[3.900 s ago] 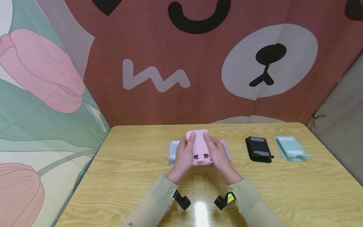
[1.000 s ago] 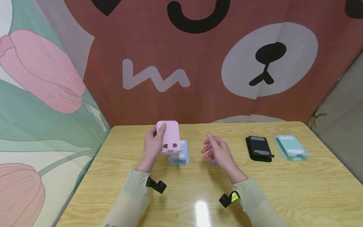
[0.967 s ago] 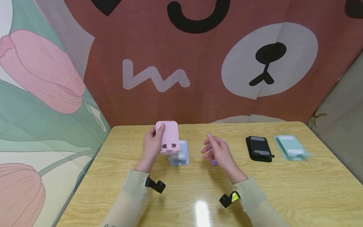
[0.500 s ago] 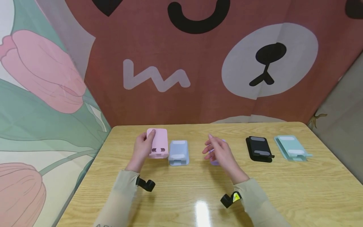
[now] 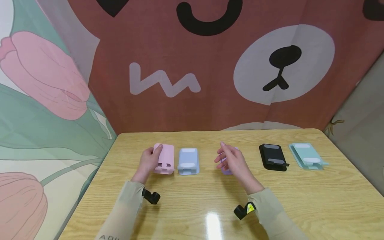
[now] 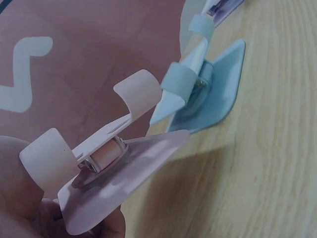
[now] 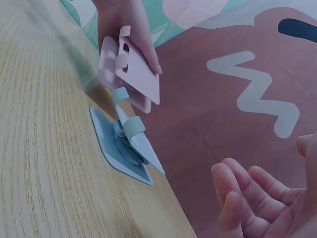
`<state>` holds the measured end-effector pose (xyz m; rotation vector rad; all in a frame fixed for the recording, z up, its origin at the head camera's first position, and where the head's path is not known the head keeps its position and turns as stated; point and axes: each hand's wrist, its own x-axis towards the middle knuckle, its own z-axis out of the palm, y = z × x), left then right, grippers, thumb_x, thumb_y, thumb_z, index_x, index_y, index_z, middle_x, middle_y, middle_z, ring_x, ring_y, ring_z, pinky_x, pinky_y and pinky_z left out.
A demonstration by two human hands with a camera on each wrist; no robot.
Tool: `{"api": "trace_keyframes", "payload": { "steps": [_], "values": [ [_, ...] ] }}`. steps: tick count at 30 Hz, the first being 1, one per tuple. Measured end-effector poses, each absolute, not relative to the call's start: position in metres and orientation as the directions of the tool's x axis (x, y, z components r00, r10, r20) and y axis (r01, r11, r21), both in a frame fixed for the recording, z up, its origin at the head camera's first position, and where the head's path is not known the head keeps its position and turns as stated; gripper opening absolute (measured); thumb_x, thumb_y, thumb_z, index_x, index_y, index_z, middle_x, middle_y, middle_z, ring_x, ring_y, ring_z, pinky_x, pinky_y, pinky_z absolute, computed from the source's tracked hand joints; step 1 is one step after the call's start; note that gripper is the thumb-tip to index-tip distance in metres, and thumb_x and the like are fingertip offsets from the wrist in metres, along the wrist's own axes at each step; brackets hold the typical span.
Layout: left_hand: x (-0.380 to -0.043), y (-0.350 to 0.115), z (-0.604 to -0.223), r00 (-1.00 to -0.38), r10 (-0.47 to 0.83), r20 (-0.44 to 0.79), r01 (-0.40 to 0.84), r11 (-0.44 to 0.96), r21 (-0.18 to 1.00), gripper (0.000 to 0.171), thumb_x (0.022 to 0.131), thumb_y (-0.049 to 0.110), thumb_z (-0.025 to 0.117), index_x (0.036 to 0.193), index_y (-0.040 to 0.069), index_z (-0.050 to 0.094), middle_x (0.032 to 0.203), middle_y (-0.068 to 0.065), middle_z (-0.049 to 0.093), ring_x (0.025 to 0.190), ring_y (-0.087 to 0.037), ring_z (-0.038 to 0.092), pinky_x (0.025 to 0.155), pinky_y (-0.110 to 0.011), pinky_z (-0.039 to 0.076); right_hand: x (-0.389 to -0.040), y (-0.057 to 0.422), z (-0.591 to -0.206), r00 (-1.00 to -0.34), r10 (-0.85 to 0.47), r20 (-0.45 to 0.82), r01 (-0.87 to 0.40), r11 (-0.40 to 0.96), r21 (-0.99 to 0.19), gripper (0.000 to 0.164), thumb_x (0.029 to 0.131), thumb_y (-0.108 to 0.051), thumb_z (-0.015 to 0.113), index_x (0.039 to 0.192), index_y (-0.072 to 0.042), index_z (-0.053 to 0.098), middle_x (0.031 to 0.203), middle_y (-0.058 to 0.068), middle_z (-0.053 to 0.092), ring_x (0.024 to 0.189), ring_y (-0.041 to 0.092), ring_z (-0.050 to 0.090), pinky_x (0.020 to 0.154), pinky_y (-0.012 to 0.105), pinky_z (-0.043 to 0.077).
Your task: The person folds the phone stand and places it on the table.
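My left hand (image 5: 149, 160) pinches a pink phone stand (image 5: 166, 155) by its left side, thumb on the front plate. In the left wrist view the stand is folded low, with a gap between its plate and base, and it is tilted just above the tabletop, a shadow beside it. Right of it stands a light blue phone stand (image 5: 188, 156), apart from the pink one. My right hand (image 5: 235, 161) hovers with loosely bent fingers and holds nothing; it hides most of a purple phone stand (image 5: 226, 171) behind it.
Farther right on the wooden table (image 5: 180, 210) are a black phone stand (image 5: 273, 155) and a mint green phone stand (image 5: 309, 154). A printed cloth (image 5: 162, 113) hangs behind the table's back edge.
Both hands held the pink phone stand at first; the right hand let go. The left hand then carried it left past the blue stand and lowered it. The right hand stays nearly still.
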<state>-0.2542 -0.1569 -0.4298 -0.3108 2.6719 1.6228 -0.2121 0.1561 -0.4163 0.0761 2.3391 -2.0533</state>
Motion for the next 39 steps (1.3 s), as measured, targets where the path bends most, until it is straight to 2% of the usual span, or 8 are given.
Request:
{"api": "trace_keyframes", "payload": {
  "steps": [7,15,21,29,39],
  "values": [
    [-0.254,-0.162,-0.434,-0.981,-0.151,-0.120,-0.182,0.510,0.841,0.058,0.108,0.043,0.045,0.125,-0.011,0.056,0.111,-0.025,0.058,0.100,-0.035,0.055,0.088,-0.045,0.046,-0.211,0.158,-0.415,-0.998,0.015,-0.054,0.055,0.144,-0.988,0.065,0.102,-0.062,0.046,0.111,0.000,0.060,0.091,0.016,0.069,0.073,0.031,0.069,0.065,0.035,0.052],
    [-0.257,-0.166,-0.444,-0.976,-0.138,-0.168,-0.216,0.540,0.813,0.064,0.108,0.044,0.043,0.137,-0.013,0.048,0.125,-0.030,0.055,0.110,-0.038,0.052,0.098,-0.049,0.043,-0.210,0.159,-0.414,-0.998,0.024,-0.062,0.065,0.139,-0.988,0.062,0.104,-0.059,0.045,0.111,0.000,0.060,0.092,0.017,0.069,0.071,0.029,0.068,0.064,0.035,0.053],
    [-0.262,-0.168,-0.444,-0.974,-0.139,-0.180,-0.227,0.584,0.779,0.067,0.107,0.045,0.045,0.140,-0.013,0.046,0.130,-0.031,0.054,0.112,-0.038,0.053,0.098,-0.047,0.044,-0.209,0.161,-0.415,-0.998,0.030,-0.063,0.067,0.128,-0.990,0.062,0.103,-0.061,0.046,0.111,0.000,0.060,0.092,0.017,0.069,0.071,0.029,0.068,0.064,0.037,0.054],
    [-0.263,-0.171,-0.439,-0.975,-0.148,-0.164,-0.221,0.660,0.718,0.059,0.103,0.044,0.055,0.124,-0.011,0.055,0.114,-0.025,0.060,0.102,-0.036,0.055,0.090,-0.046,0.046,-0.209,0.162,-0.418,-0.997,0.040,-0.073,0.077,0.130,-0.988,0.061,0.103,-0.059,0.046,0.110,-0.001,0.061,0.091,0.017,0.069,0.073,0.032,0.069,0.065,0.038,0.054],
    [-0.258,-0.174,-0.433,-0.975,-0.159,-0.157,-0.223,0.735,0.641,0.056,0.099,0.041,0.062,0.120,-0.011,0.058,0.115,-0.027,0.062,0.102,-0.037,0.057,0.090,-0.047,0.048,-0.209,0.162,-0.417,-0.998,0.028,-0.061,0.064,0.132,-0.989,0.061,0.104,-0.059,0.046,0.111,0.000,0.061,0.092,0.017,0.069,0.072,0.030,0.068,0.064,0.037,0.053]
  ]
}}
